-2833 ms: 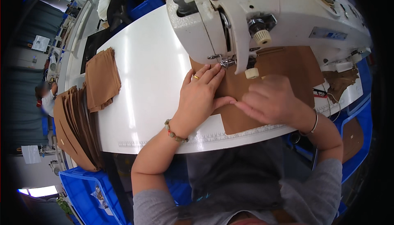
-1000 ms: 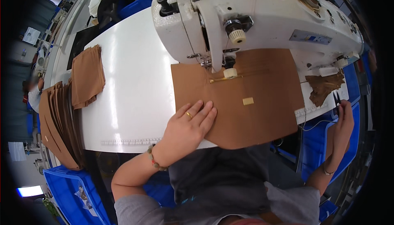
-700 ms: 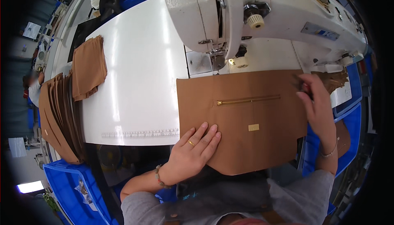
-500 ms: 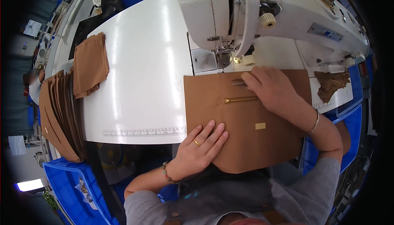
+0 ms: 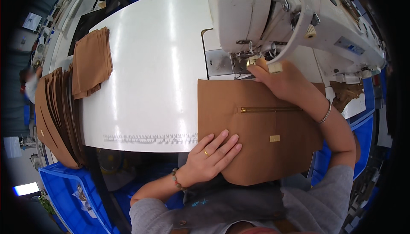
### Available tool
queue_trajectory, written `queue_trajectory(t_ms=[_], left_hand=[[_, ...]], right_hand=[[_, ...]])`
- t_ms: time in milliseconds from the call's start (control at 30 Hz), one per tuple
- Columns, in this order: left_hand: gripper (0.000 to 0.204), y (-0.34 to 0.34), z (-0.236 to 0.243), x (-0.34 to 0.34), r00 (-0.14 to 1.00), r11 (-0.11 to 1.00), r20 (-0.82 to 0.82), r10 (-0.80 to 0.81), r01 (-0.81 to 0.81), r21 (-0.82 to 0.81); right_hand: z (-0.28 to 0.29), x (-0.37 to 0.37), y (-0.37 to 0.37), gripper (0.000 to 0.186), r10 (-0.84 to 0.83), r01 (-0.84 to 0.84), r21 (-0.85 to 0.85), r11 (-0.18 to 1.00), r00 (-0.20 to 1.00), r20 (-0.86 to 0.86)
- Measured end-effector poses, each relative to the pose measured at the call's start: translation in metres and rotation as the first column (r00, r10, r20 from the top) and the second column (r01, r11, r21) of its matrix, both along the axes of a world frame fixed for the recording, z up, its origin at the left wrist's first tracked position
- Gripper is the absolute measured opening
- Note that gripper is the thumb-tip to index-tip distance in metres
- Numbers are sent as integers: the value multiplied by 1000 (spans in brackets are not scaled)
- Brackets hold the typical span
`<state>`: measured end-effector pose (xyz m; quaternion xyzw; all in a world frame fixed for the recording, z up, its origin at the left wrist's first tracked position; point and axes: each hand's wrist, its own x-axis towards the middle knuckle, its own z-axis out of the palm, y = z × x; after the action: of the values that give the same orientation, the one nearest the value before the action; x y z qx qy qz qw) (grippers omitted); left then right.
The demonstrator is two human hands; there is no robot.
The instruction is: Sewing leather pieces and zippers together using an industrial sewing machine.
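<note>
On the white sewing table (image 5: 145,76), a large brown fabric panel (image 5: 256,136) lay flat in front of the white sewing machine (image 5: 273,12), its near edge hanging over the table's front edge toward the person's lap. A gold zipper (image 5: 269,109) ran across the panel's upper half, and a small pale tag (image 5: 274,138) sat below it. The left hand (image 5: 211,159) rested palm down on the panel's lower left part, fingers spread flat on the cloth, a ring on one finger and a beaded bracelet at the wrist. The right hand (image 5: 286,82) lay on the panel's far edge, just beside the machine's needle area, with a thin bangle on the wrist; its fingertips pointed toward the presser foot, and whether they pinched the cloth or merely pressed it could not be told. To the left on the table sat a small stack of folded brown pieces (image 5: 90,63), and beyond the table's left edge stood a bigger fanned pile of brown panels (image 5: 55,118). A blue plastic bin (image 5: 64,195) stood beneath it, beside the person's left elbow.
</note>
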<state>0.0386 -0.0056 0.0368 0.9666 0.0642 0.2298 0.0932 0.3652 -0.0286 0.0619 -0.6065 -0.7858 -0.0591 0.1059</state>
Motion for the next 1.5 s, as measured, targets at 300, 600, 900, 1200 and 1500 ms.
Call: queue_trajectory(t_ms=[300, 600, 900, 1200, 1500], left_hand=[[32, 1, -7, -5, 1000, 1000, 20, -7, 6, 18], [28, 0, -14, -15, 1000, 998, 27, 8, -10, 61], [24, -3, -21, -24, 999, 990, 40, -10, 4, 140], [46, 10, -41, -39, 976, 971, 183, 115, -149, 186], [36, 12, -47, -31, 972, 953, 199, 121, -170, 250]], right_hand=[[-5, 40, -40, 22, -192, 192, 72, 979, 981, -9], [11, 88, -146, 40, -544, 538, 107, 836, 838, 47], [-5, 11, -78, 41, -284, 288, -23, 957, 922, -264], [37, 33, -266, 19, -532, 678, 446, 584, 735, -420], [-60, 134, -616, 43, -407, 781, 213, -587, -57, -912]])
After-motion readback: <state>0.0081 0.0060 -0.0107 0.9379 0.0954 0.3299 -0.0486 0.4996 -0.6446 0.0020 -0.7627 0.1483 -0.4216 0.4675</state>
